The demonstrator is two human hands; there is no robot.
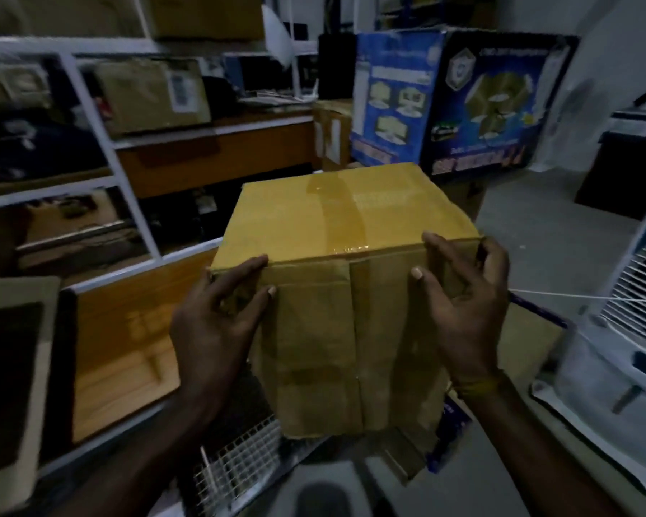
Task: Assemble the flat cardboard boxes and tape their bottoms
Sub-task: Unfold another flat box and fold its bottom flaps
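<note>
An assembled brown cardboard box is held up in front of me, its flat face turned upward. A strip of clear tape runs along the seam of that face and folds down over the near side. My left hand grips the box's near left corner, thumb on the front face and fingers along the top edge. My right hand holds the near right corner, thumb on the front and fingers wrapped round the side.
White shelving with cartons and dark goods fills the left. Two blue printed boxes stand behind. A white air cooler is at the right, a wire mesh basket below the box, and a wooden panel at lower left.
</note>
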